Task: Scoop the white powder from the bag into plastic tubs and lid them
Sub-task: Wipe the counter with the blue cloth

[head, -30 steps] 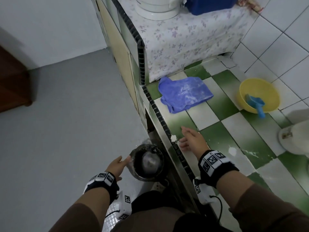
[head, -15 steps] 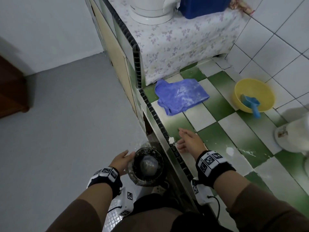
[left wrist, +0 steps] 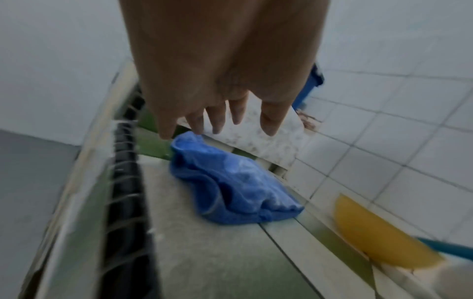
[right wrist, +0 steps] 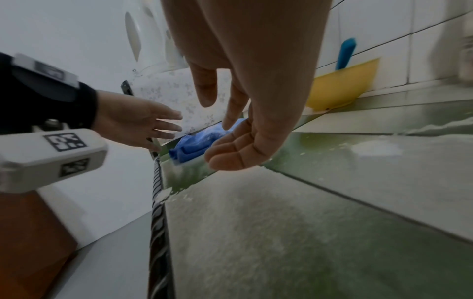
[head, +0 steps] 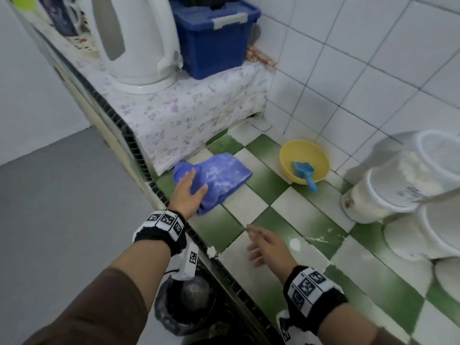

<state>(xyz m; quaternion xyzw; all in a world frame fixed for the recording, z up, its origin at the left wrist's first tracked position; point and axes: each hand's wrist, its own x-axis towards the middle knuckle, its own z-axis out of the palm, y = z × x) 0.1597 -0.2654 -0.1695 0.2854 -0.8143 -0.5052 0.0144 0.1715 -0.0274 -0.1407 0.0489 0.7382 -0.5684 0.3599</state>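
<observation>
- Work surface: a green-and-white checkered tiled counter (head: 293, 220) fills the lower right of the head view, dusted with white powder, with a white tiled wall (head: 373, 70) behind it at upper right.
- A grey floor (head: 49, 207) occupies the left of the frame, below the counter's dark ribbed edge strip (head: 139, 155).
- Left hand (head: 188, 192): at frame centre, fingers straight and spread, holding nothing. It is over the near-left end of a crumpled blue cloth (head: 221, 178) streaked with white powder; whether it touches the cloth cannot be told.
- Right hand (head: 270, 245): lower centre, fingers loosely extended, holding nothing, above a white tile.
- A small heap of spilled white powder (head: 295, 244) lies on the counter just right of the right hand; a second small clump (head: 211, 250) lies at the counter edge.
- Clear plastic tubs (head: 388, 195) holding white powder stand stacked at the right edge of the frame, well apart from both hands. Their lid state cannot be told.
- A round yellow plastic bowl (head: 305, 160) sits against the wall at centre right, with a blue plastic scoop (head: 302, 171) lying in it, handle over the near rim.
- A white electric kettle (head: 132, 41) and a dark blue lidded storage box (head: 214, 38) stand on a floral-print cloth (head: 186, 110) at upper centre.
- A dark round bin lined with a black bag (head: 185, 310) stands at lower centre, beneath the left forearm.
</observation>
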